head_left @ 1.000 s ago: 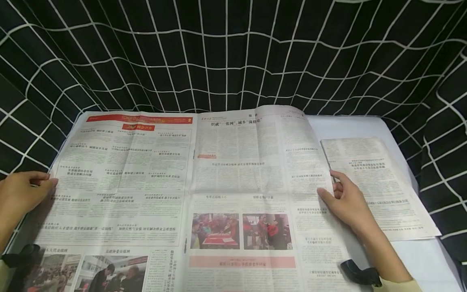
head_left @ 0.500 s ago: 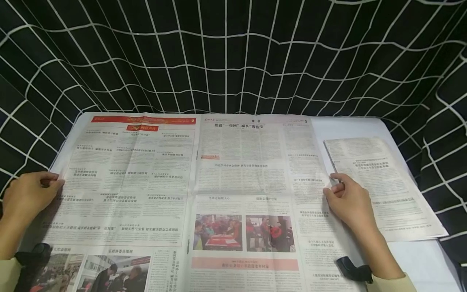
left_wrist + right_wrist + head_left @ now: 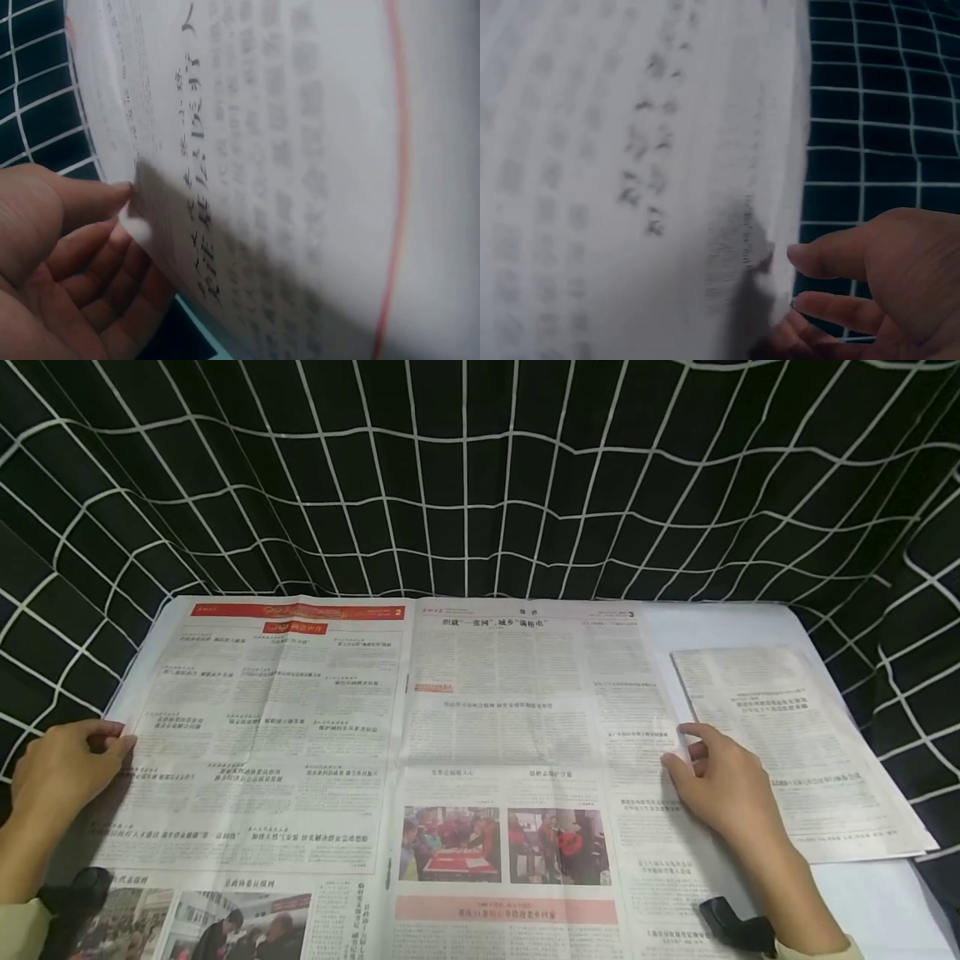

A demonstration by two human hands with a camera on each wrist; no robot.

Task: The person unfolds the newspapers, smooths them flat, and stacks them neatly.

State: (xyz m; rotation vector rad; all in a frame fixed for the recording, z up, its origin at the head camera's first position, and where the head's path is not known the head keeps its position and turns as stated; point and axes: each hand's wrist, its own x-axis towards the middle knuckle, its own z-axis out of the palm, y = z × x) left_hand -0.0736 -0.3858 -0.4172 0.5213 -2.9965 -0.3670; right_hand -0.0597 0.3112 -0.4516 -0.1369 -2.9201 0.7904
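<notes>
I hold a large, thin, grey-white newspaper sheet with black print and colour photographs (image 3: 495, 735), spread wide in front of me over a white table (image 3: 851, 893). My left hand (image 3: 67, 768) pinches its left edge between thumb and fingers. My right hand (image 3: 727, 781) grips its right edge, thumb on the printed face.

If I pull my hands apart too hard, I judge the thin paper could tear at an edge or along the centre fold; if I ease off, it could sag. My right hand is also near a folded, grey-white newspaper stack (image 3: 795, 752) lying on the right, so a sideways swing might push it askew.

The head view alone gives the whole spread, with a red printed banner (image 3: 300, 612) at far left, and that stack. The left wrist view shows what it hides: my fingers curled behind the sheet. The right wrist view shows my thumb tip at the very margin, though dark shadow keeps me from telling how firmly it presses.
</notes>
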